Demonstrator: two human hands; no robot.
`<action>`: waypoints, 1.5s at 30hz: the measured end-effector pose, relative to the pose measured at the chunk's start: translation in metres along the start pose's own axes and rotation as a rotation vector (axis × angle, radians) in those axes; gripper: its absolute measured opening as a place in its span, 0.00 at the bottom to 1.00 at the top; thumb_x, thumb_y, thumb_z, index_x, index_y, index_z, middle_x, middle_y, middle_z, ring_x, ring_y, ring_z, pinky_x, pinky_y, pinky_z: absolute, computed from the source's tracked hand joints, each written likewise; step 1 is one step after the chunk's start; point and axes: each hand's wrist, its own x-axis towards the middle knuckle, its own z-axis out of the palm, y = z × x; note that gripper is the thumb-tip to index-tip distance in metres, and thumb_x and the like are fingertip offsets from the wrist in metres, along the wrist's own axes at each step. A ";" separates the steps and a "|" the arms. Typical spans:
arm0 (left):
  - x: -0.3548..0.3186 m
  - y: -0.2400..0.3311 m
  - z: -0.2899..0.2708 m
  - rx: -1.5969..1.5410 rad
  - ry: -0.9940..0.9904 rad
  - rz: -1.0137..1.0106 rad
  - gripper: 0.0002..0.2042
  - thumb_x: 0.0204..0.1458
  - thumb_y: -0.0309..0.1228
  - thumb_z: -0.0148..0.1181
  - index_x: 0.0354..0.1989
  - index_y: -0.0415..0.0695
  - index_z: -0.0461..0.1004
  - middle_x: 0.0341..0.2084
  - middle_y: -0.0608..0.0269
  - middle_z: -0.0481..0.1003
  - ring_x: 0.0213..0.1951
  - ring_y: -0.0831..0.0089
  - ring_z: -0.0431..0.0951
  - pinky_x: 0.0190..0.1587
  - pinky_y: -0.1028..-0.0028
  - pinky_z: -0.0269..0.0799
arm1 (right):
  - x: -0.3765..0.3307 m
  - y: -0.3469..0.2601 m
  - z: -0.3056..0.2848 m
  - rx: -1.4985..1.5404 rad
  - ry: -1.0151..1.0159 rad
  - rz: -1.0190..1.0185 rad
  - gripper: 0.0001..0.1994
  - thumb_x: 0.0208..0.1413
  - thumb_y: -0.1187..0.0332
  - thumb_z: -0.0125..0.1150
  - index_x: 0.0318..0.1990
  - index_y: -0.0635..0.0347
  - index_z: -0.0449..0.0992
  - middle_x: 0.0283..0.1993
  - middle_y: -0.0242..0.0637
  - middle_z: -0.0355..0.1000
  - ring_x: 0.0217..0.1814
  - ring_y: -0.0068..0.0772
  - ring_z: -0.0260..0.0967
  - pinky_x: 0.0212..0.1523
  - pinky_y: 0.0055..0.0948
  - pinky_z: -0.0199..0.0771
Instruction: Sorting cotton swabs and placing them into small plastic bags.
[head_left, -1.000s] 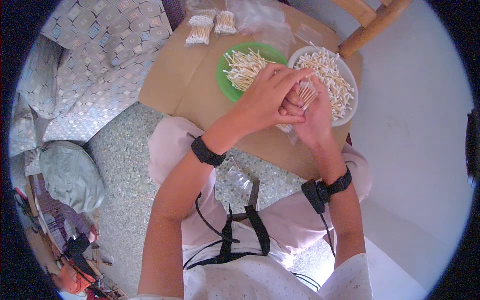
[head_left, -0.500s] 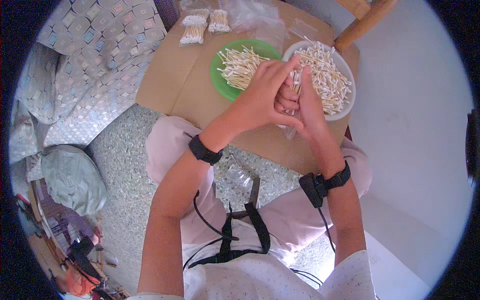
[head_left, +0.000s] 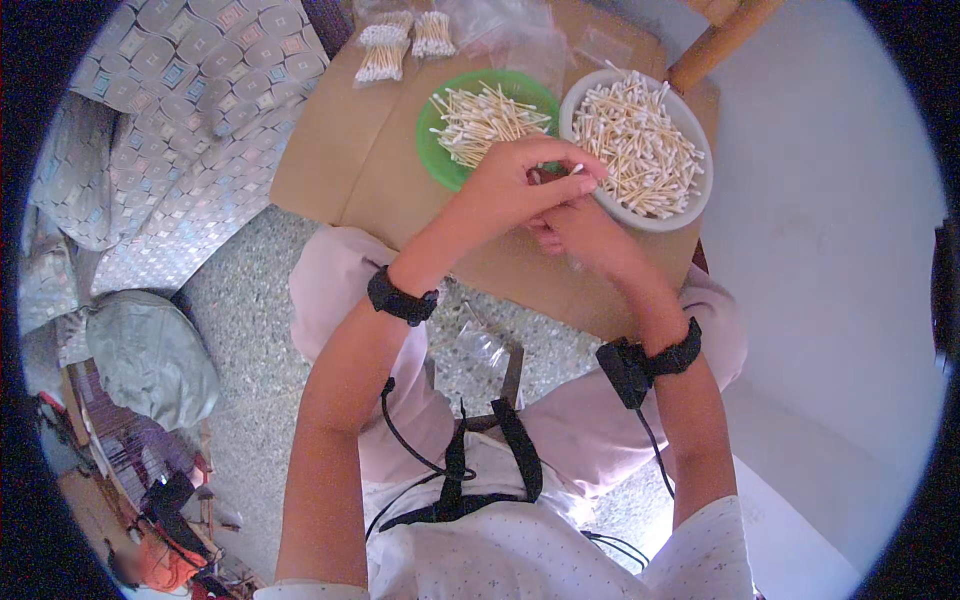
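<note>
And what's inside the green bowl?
The green bowl holds a loose pile of cotton swabs, white-tipped with pale sticks. The swabs cover the bowl's bottom, and the left hand hides part of its lower right side.

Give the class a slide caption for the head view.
Left hand and right hand meet beside a green bowl and a white bowl, both filled with cotton swabs.

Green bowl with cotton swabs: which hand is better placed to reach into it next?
Probably left: the left hand overlaps the near edge of the green bowl in view; the right hand lies farther from it.
</note>
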 end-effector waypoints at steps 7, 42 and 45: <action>0.001 0.008 -0.010 -0.227 0.186 -0.191 0.12 0.54 0.35 0.54 0.38 0.40 0.77 0.33 0.64 0.77 0.37 0.79 0.73 0.42 0.79 0.67 | -0.002 -0.014 0.001 0.007 0.083 -0.035 0.11 0.60 0.59 0.47 0.37 0.57 0.63 0.23 0.25 0.56 0.20 0.16 0.51 0.18 0.18 0.50; -0.001 0.013 -0.003 -0.250 0.339 -0.137 0.08 0.49 0.26 0.58 0.37 0.37 0.75 0.32 0.64 0.76 0.31 0.78 0.75 0.38 0.79 0.70 | -0.002 -0.023 0.003 0.609 0.075 -0.027 0.28 0.53 0.32 0.30 0.30 0.49 0.60 0.16 0.19 0.45 0.15 0.15 0.40 0.15 0.18 0.44; -0.003 0.011 -0.002 -0.045 0.294 -0.045 0.09 0.51 0.27 0.57 0.39 0.38 0.74 0.36 0.63 0.76 0.36 0.74 0.75 0.41 0.77 0.70 | -0.003 -0.020 0.001 0.614 0.010 -0.039 0.27 0.54 0.34 0.32 0.30 0.48 0.60 0.17 0.19 0.45 0.16 0.15 0.41 0.15 0.17 0.44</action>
